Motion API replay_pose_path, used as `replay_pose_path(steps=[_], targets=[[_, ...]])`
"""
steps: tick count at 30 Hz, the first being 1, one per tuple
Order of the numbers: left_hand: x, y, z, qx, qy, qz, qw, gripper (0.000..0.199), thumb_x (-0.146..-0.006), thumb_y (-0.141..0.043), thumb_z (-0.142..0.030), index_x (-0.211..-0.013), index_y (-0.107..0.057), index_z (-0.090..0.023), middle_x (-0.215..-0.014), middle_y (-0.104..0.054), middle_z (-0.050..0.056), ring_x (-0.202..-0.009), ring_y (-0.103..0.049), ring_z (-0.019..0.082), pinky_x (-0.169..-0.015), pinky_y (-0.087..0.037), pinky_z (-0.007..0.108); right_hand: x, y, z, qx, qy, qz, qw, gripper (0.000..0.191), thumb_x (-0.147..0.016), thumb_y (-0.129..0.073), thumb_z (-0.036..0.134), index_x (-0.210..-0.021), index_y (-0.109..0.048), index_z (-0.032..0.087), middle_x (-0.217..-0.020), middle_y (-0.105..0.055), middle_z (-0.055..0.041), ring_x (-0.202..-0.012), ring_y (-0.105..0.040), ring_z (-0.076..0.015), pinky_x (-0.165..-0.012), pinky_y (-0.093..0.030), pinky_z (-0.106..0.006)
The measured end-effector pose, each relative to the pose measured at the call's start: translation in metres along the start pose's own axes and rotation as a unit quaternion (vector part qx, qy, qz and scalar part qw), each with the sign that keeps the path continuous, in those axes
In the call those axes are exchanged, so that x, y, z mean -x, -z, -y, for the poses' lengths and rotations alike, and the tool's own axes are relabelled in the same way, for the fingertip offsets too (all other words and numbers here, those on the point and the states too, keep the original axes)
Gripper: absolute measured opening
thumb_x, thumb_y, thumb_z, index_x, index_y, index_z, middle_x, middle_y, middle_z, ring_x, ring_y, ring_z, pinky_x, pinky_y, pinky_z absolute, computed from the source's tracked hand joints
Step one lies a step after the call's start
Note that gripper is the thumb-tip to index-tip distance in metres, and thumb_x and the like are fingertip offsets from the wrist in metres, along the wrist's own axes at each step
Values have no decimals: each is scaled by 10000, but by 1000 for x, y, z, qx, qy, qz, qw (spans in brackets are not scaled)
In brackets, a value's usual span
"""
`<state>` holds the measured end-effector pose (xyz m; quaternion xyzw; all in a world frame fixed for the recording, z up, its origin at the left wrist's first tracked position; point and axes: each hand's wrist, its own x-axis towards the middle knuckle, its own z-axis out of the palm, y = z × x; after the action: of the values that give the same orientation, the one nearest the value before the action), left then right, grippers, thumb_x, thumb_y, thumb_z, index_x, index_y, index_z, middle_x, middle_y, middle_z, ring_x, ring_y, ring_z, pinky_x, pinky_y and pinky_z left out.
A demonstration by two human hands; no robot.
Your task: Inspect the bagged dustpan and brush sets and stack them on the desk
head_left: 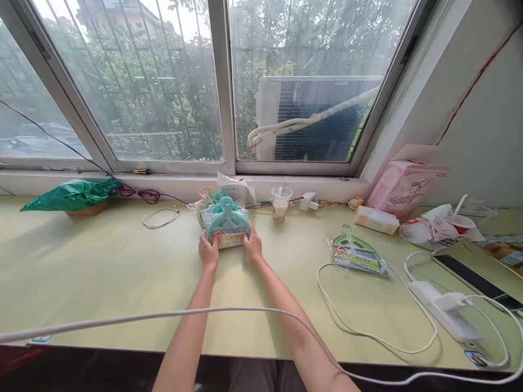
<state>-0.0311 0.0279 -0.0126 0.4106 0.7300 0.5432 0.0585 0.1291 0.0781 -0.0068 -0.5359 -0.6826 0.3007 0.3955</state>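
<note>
Both hands hold a teal dustpan and brush set [229, 220] in clear wrapping, upright near the back of the table. My left hand [208, 249] grips its lower left side, thumb on the front. On the lower right side, my right hand [253, 243] presses with its fingers partly behind the set. Close behind it stand more wrapped sets, one pink and green [204, 204]. A separate green wrapped set [357, 253] lies flat to the right, touched by neither hand.
A white cable crosses low in front of my forearms. Behind stands a plastic cup [280, 207]. At the right are a power strip [447, 313], a phone [478, 280], a pink box [402, 188] and a white bag. A green bag [75, 195] lies back left.
</note>
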Motion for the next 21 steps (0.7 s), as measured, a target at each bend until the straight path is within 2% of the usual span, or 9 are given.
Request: replay_pose_path(steps=[3, 5, 7, 10, 12, 14, 17, 19, 21], targets=[[14, 10, -7, -70, -24, -42, 996, 612, -904, -548, -380, -1425, -353, -126, -1475, -442, 232, -1418, -361, 346, -1164, -248, 577, 3, 1, -5, -34, 9, 10, 999, 749, -906, -495, 272, -1568, -145, 295, -1498, -473, -60, -1320, -502, -283, -1072, -385, -417], [25, 18, -17, -116, -83, -65, 988, 662, -897, -565, -369, -1455, -320, -109, -1549, -325, 251, -1480, -228, 365, -1175, -119, 644, 7, 2, -8, -66, 19, 18, 997, 828, -890, -519, 270, -1580, -60, 264, -1520, -440, -75, -1356, -465, -280, -1091, -377, -423], [36, 21, -29, -144, -156, -56, 976, 643, -901, -559, -345, -1461, -337, -119, -1602, -209, 241, -1510, -104, 374, -1152, 0, 696, 13, 4, -10, -91, 36, 22, 995, 866, -883, -530, 264, -1581, -18, 229, -1542, -403, -91, -1401, -407, -267, -1119, -352, -425], [59, 12, -48, -121, -241, 53, 962, 501, -914, -525, -294, -1396, -461, -172, -1591, -278, 196, -1507, -139, 368, -1133, 75, 715, 24, 5, -12, -109, 60, 17, 992, 844, -887, -547, 291, -1578, -70, 201, -1568, -347, -107, -1452, -316, -246, -1159, -301, -421], [81, -2, -60, -78, -285, 163, 941, 388, -902, -530, -274, -1282, -565, -203, -1502, -445, 169, -1466, -284, 351, -1170, 31, 679, 31, 9, -10, -121, 61, 18, 991, 794, -898, -534, 296, -1570, -123, 196, -1573, -335, -108, -1444, -328, -221, -1146, -324, -395], [104, -15, -70, -42, -314, 245, 916, 285, -881, -556, -271, -1151, -626, -215, -1388, -561, 160, -1396, -412, 330, -1206, -73, 621, 36, 22, -8, -114, 46, -1, 992, 699, -920, -474, 257, -1552, -188, 169, -1543, -383, -116, -1374, -426, -187, -1086, -393, -347], [130, -25, -80, -26, -328, 297, 896, 183, -859, -577, -278, -1022, -635, -219, -1279, -626, 168, -1301, -514, 312, -1186, -241, 549, 44, 76, -12, -41, 10, -103, 994, 545, -934, -364, 167, -1477, -344, 125, -1437, -510, -111, -1218, -540, -143, -980, -451, -275], [139, -26, -83, -30, -343, 311, 886, 150, -857, -566, -277, -985, -622, -223, -1253, -637, 167, -1261, -540, 307, -1147, -311, 521, 51, 140, -28, -8, -11, -181, 983, 496, -922, -310, 110, -1393, -464, 140, -1424, -509, -106, -1269, -477, -135, -1013, -406, -263], [142, -26, -84, -35, -363, 309, 879, 139, -867, -535, -272, -973, -609, -219, -1256, -633, 167, -1238, -547, 306, -1106, -351, 502, 61, 218, -55, 32, -43, -247, 968, 472, -905, -299, 91, -1285, -570, 160, -1442, -470, -125, -1344, -379, -169, -1076, -335, -305]])
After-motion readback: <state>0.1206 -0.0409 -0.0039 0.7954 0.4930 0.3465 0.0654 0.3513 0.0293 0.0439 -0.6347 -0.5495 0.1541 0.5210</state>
